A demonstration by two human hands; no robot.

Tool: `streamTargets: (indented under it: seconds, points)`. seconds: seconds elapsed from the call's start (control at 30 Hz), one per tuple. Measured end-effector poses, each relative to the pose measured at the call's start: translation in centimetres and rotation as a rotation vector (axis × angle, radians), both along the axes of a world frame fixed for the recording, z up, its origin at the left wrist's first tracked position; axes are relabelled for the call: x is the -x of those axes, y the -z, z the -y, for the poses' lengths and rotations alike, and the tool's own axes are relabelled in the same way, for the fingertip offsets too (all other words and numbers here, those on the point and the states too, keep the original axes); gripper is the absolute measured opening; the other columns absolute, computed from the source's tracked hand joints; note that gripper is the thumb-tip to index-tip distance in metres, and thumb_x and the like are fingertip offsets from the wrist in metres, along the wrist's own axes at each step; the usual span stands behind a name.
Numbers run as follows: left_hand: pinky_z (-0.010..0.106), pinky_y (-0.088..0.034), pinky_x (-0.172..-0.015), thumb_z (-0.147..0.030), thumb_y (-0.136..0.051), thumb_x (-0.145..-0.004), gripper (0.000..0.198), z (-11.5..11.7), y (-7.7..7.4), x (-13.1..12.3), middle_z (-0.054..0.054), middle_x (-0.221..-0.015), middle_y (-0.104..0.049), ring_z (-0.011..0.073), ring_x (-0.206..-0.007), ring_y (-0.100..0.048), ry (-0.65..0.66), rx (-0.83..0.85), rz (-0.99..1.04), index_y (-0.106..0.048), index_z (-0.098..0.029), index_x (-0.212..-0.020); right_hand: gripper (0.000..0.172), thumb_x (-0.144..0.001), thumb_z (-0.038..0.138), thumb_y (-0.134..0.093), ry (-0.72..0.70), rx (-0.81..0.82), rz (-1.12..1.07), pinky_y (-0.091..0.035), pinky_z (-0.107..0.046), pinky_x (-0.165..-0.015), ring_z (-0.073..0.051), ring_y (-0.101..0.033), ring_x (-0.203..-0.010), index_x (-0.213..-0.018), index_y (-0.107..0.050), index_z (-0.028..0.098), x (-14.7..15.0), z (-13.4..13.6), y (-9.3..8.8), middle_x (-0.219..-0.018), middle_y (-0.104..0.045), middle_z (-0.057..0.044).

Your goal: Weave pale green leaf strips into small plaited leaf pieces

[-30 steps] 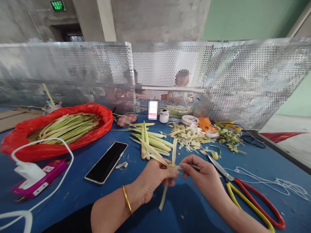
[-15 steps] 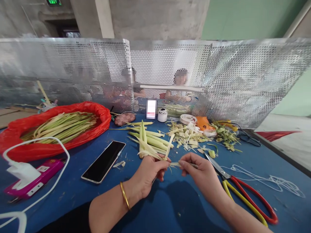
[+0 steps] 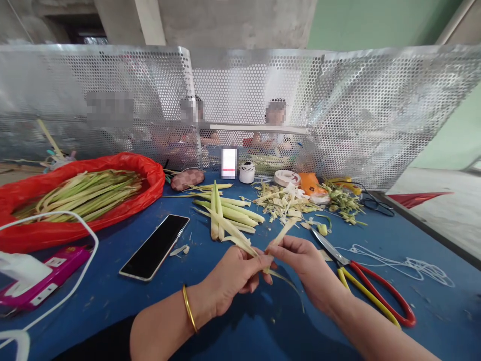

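Over the blue table, my left hand (image 3: 240, 271) is closed in a pinch on a pale leaf strip (image 3: 237, 231) that slants up and to the left. Against its fingertips, my right hand (image 3: 302, 263) pinches another pale leaf strip (image 3: 284, 230), which points up and to the right. A thin loose end (image 3: 289, 282) hangs below the fingers. How the strips join is hidden by the fingers. Just beyond lie several green-white leaf stalks (image 3: 236, 213). Large scissors (image 3: 361, 278) with one red and one yellow handle lie right of my right hand.
A red bag (image 3: 154, 180) of long leaves stands at left, near a purple power strip (image 3: 45, 288) and a black phone (image 3: 156, 248). Leaf scraps (image 3: 280, 200), a tape roll (image 3: 287, 178) and white string (image 3: 409, 265) lie beyond and right. A perforated metal screen (image 3: 248, 90) closes the back, with people behind it.
My right hand has come closer to my left, and its fingers now grip the upward strip instead of the sideways end. That end now hangs down. The view has shifted slightly.
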State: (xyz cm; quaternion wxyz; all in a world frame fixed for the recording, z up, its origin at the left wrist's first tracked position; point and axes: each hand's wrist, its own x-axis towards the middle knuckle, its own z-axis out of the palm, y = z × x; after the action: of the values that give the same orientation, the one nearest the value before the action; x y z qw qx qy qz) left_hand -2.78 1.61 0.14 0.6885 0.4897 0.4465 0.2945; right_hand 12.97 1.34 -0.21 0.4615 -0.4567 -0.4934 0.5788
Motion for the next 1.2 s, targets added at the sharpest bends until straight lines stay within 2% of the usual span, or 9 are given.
streamTargets:
  seconds: [0.23, 0.63, 0.73, 0.83, 0.9, 0.97, 1.03, 1.13, 1.2]
  points:
    - [0.023, -0.018, -0.043, -0.029, -0.066, -0.072, 0.017, 0.4, -0.4, -0.1, 0.002, -0.058, -0.063, 0.0046, -0.041, -0.031, 0.061, -0.012, -0.046, -0.061, -0.014, -0.066, 0.028, -0.067, 0.041, -0.073, 0.203, -0.075, 0.136, -0.037, -0.028, -0.061, -0.014, -0.049, -0.061, -0.061, -0.061, 0.016, -0.2, -0.3, 0.4, -0.061, -0.059, 0.000]
    - [0.023, -0.018, -0.045, -0.033, -0.068, -0.069, 0.020, 0.3, -0.7, -0.1, 0.000, -0.056, -0.060, 0.0054, -0.043, -0.031, 0.085, -0.012, -0.133, -0.061, -0.015, -0.065, 0.029, -0.072, 0.042, -0.066, 0.209, -0.128, 0.265, -0.040, -0.029, -0.060, -0.015, -0.049, -0.060, -0.061, -0.059, 0.017, -0.3, -0.8, 1.2, -0.058, -0.056, 0.000]
    - [0.023, -0.020, -0.046, -0.033, -0.067, -0.069, 0.019, 0.4, -0.8, -0.1, 0.000, -0.058, -0.062, 0.0056, -0.043, -0.031, 0.083, -0.006, -0.161, -0.063, -0.015, -0.066, 0.026, -0.077, 0.040, -0.061, 0.321, -0.259, 0.412, -0.046, -0.035, -0.074, -0.022, -0.058, -0.080, -0.086, -0.065, 0.016, -0.9, -1.1, 1.1, -0.084, -0.066, -0.006]
    - [0.023, -0.024, -0.047, -0.035, -0.066, -0.071, 0.020, 0.4, -0.5, -0.2, 0.000, -0.060, -0.064, 0.0072, -0.045, -0.034, 0.082, -0.050, -0.189, -0.065, -0.015, -0.069, 0.045, -0.080, 0.036, -0.063, 0.566, -0.607, 0.657, -0.042, -0.044, -0.090, -0.029, -0.052, -0.111, -0.121, -0.057, 0.020, -1.6, -0.8, 0.2, -0.120, -0.057, -0.013]
    - [0.024, -0.028, -0.050, -0.035, -0.063, -0.072, 0.021, 0.4, -0.3, -0.1, 0.001, -0.059, -0.063, 0.0091, -0.050, -0.040, 0.103, -0.129, -0.221, -0.066, -0.015, -0.066, 0.032, -0.083, 0.032, -0.062, 0.441, -0.787, 0.778, -0.039, -0.046, -0.093, -0.030, -0.052, -0.113, -0.114, -0.063, 0.024, -1.5, -0.2, -0.5, -0.119, -0.059, -0.012]
    - [0.024, -0.031, -0.053, -0.031, -0.061, -0.071, 0.021, 0.5, 0.0, -0.1, 0.000, -0.056, -0.060, 0.0111, -0.054, -0.045, 0.120, -0.195, -0.275, -0.064, -0.016, -0.057, 0.013, -0.082, 0.030, -0.064, 0.169, -0.797, 0.807, -0.040, -0.044, -0.091, -0.028, -0.059, -0.102, -0.094, -0.070, 0.026, -0.9, 0.4, -0.8, -0.101, -0.068, -0.008]
    - [0.024, -0.033, -0.054, -0.025, -0.059, -0.069, 0.021, 0.6, 0.2, -0.2, -0.001, -0.052, -0.056, 0.0123, -0.055, -0.048, 0.140, -0.226, -0.338, -0.060, -0.017, -0.050, 0.004, -0.079, 0.029, -0.068, 0.015, -0.658, 0.747, -0.043, -0.040, -0.086, -0.024, -0.062, -0.091, -0.079, -0.069, 0.025, -0.1, 1.0, -0.7, -0.086, -0.069, -0.004]
    - [0.025, -0.032, -0.053, -0.025, -0.058, -0.070, 0.024, 0.8, 0.3, -0.3, -0.002, -0.048, -0.051, 0.0117, -0.052, -0.045, 0.182, -0.243, -0.346, -0.059, -0.017, -0.047, 0.012, -0.079, 0.028, -0.065, -0.020, -0.398, 0.523, -0.049, -0.030, -0.065, -0.017, -0.062, -0.069, -0.069, -0.063, 0.022, 0.9, 1.3, -0.3, -0.078, -0.063, -0.001]
    - [0.024, -0.028, -0.052, -0.030, -0.057, -0.075, 0.028, 0.8, 0.4, -0.4, -0.003, -0.048, -0.050, 0.0098, -0.048, -0.038, 0.180, -0.226, -0.282, -0.060, -0.016, -0.050, 0.016, -0.079, 0.029, -0.062, -0.013, -0.251, 0.365, -0.045, -0.025, -0.048, -0.012, -0.057, -0.053, -0.066, -0.060, 0.020, 1.0, 1.2, -0.1, -0.073, -0.059, 0.000]
